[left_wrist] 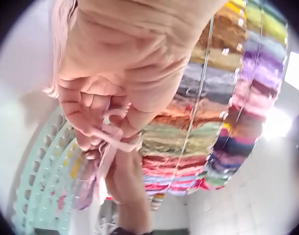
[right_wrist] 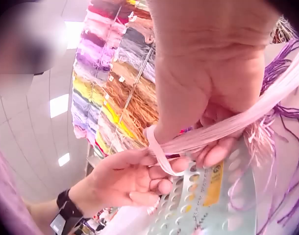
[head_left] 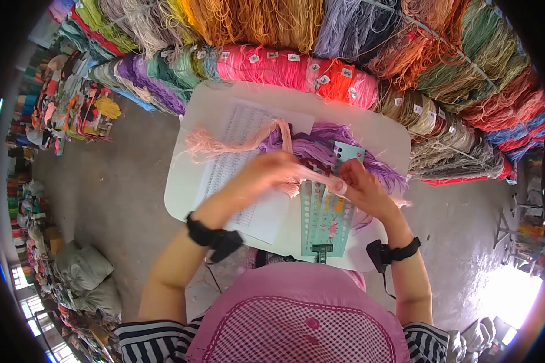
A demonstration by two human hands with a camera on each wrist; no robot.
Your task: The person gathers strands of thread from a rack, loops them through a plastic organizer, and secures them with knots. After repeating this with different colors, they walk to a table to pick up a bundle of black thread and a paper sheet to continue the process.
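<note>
A bundle of pale pink thread [head_left: 316, 176] is stretched between both hands, over a mint-green card with punched holes [head_left: 309, 221]. My left hand [head_left: 271, 169] pinches the thread at its left end; in the right wrist view the left fingers [right_wrist: 135, 178] meet a loop of it. My right hand [head_left: 366, 190] has its fingers curled round the bundle, and the pink loop [right_wrist: 159, 149] passes round its thumb. Behind the hands lie purple thread [head_left: 336, 134] and a peach hank [head_left: 233, 145]. A dark clip [head_left: 322, 253] sits at the card's near end.
A white table [head_left: 178, 181] carries a printed sheet [head_left: 224, 175] under the left forearm. Beyond its far edge stand racks of hanging, tagged thread hanks [head_left: 266, 63] in many colours. Grey sacks [head_left: 83, 266] rest on the floor at the left.
</note>
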